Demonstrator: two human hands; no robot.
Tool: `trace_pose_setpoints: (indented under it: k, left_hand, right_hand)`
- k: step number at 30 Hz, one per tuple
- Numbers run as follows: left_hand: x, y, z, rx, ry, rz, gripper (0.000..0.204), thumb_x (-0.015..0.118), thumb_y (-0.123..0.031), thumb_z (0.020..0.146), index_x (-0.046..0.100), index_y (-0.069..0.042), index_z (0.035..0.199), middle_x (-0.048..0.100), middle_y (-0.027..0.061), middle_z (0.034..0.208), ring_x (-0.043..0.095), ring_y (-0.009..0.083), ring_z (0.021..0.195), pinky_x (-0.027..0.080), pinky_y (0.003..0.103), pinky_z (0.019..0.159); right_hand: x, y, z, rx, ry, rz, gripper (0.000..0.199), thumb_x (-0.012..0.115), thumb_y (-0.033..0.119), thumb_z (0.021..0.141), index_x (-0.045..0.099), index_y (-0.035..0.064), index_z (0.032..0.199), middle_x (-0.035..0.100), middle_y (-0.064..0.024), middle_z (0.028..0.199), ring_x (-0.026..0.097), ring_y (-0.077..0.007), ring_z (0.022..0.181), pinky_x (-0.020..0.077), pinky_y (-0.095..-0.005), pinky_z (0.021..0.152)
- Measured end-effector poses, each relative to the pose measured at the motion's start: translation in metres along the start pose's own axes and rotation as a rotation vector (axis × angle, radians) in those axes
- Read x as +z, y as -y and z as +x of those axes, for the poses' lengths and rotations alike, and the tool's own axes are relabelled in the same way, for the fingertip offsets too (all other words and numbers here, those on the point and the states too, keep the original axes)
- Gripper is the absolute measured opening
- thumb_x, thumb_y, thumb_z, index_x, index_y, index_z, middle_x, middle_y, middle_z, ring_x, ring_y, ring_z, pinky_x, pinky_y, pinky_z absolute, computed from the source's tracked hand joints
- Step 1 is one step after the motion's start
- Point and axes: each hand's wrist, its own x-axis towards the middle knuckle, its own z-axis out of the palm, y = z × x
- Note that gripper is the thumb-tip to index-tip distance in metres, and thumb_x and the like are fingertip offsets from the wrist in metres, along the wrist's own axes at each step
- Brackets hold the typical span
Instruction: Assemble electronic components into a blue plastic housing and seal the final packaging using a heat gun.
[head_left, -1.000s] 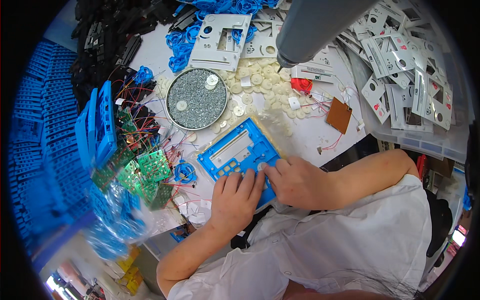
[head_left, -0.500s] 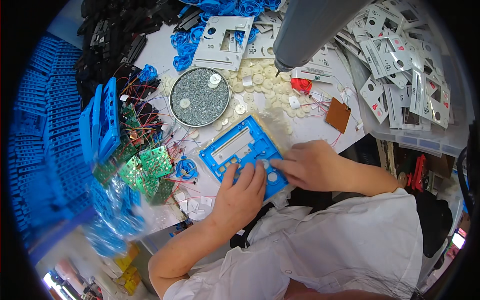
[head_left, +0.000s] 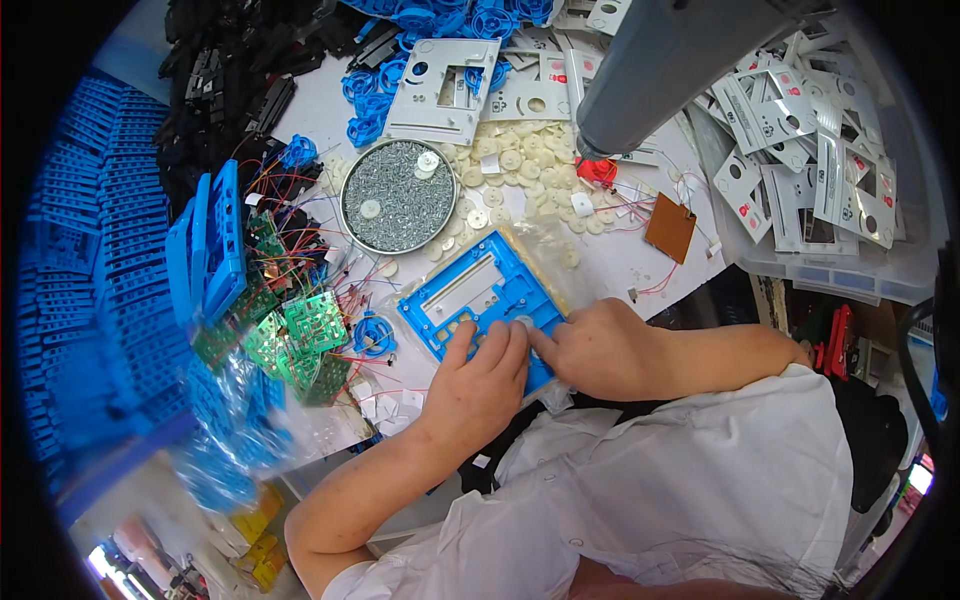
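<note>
A blue plastic housing with a white panel set in it lies tilted on a padded, plastic-wrapped surface before me. My left hand rests on its near edge, fingers spread over it and open. The index finger of my right hand reaches to the housing, close to the left fingertips; its other fingers are curled, and what they may hold is hidden. A small whitish disc shows between the hands. Just beyond the housing stands a round tin full of small screws.
Green circuit boards with wires lie at left, near stacked blue housings. Whitish discs are scattered behind the tin. A grey power screwdriver hangs overhead. White panels fill a clear bin at right; a brown board lies nearby.
My right hand has shifted slightly nearer and its fingers have curled in, now covering the near-right disc in the housing. My left hand stays about where it was. The hanging screwdriver has swung right.
</note>
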Motion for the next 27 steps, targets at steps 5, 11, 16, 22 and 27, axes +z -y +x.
trace_pose_setpoints:
  k: [5,11,16,22,27]
  left_hand:
    - [-0.004,0.008,-0.004,-0.109,-0.081,-0.228,0.034,0.068,-0.011,0.08,0.069,-0.003,0.114,0.062,0.008,0.119,0.057,0.0256,0.11,0.041,0.045,0.1]
    - [-0.018,0.01,-0.051,-0.539,-0.496,-0.378,0.03,0.065,0.002,0.08,0.069,-0.001,0.11,0.066,0.0144,0.112,0.062,0.0319,0.101,0.046,0.043,0.093]
    - [-0.01,-0.011,-0.102,-0.932,-0.731,-0.352,0.021,0.062,0.002,0.088,0.069,0.003,0.108,0.067,0.0168,0.108,0.064,0.0291,0.101,0.049,0.037,0.092]
    - [-0.006,-0.024,-0.115,-0.956,-0.633,-0.414,0.017,0.063,0.003,0.087,0.07,0.002,0.103,0.069,0.0178,0.1,0.066,0.0306,0.093,0.051,0.037,0.086]
    - [0.005,0.044,-0.045,-0.678,-0.612,-0.306,0.009,0.071,-0.003,0.084,0.071,-0.003,0.093,0.068,0.0111,0.089,0.064,0.0287,0.081,0.049,0.037,0.074]
  right_hand:
    - [-0.004,-0.01,0.006,0.028,-0.01,0.163,0.04,0.07,0.016,0.082,0.07,0.0049,0.12,0.068,-0.0058,0.069,0.068,-0.0261,0.061,0.0506,-0.0393,0.051]
    - [0.009,-0.024,-0.015,0.12,-0.319,0.456,0.028,0.072,0.013,0.085,0.073,0.0108,0.114,0.068,-0.0063,0.072,0.067,-0.0265,0.063,0.05,-0.0386,0.054]
    - [0.003,-0.019,-0.011,0.109,-0.256,0.375,0.026,0.071,0.013,0.085,0.073,0.0122,0.111,0.067,-0.0054,0.073,0.066,-0.0255,0.064,0.0503,-0.0386,0.056]
    - [-0.029,-0.03,0.006,0.113,-0.518,0.261,0.032,0.073,0.009,0.083,0.07,0.0094,0.115,0.066,-0.0059,0.081,0.065,-0.0221,0.069,0.0523,-0.037,0.061]
    - [-0.09,-0.053,0.071,0.065,-1.357,0.255,0.051,0.073,0.012,0.088,0.052,-0.0054,0.131,0.06,-0.013,0.116,0.061,-0.0227,0.1,0.0487,-0.0336,0.087]
